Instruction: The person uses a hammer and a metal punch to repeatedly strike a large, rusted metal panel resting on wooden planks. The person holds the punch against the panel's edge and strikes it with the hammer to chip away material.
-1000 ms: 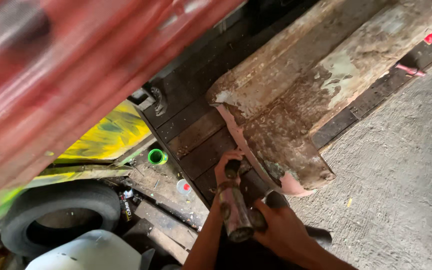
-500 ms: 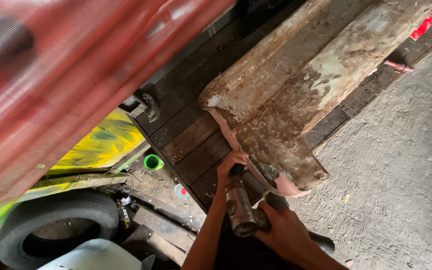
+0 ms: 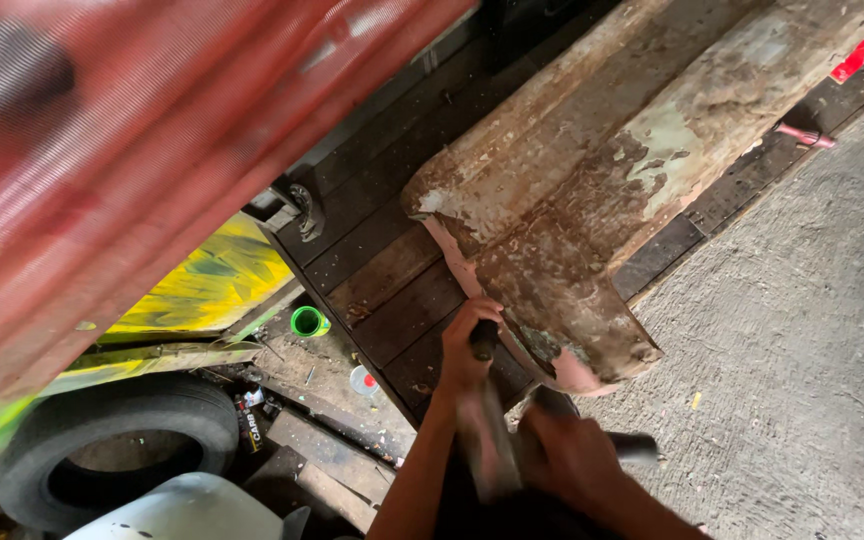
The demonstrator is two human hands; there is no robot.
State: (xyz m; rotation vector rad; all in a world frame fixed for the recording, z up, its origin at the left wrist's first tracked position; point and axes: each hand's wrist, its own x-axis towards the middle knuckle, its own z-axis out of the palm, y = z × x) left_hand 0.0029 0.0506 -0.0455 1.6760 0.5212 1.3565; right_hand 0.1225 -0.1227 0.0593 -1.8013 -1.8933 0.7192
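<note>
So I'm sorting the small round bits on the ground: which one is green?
The green ring beside the yellow panel; the other round cap is pale with red.

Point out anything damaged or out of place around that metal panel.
The long metal panel lying on the dark wooden planks is badly worn: rusted, with paint flaking off in patches and a ragged, bent near end by the left hand. A green cup and scraps lie loose on the ground beside the tyre.

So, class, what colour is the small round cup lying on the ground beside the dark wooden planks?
Bright green cup, clearest in the head view.
</note>
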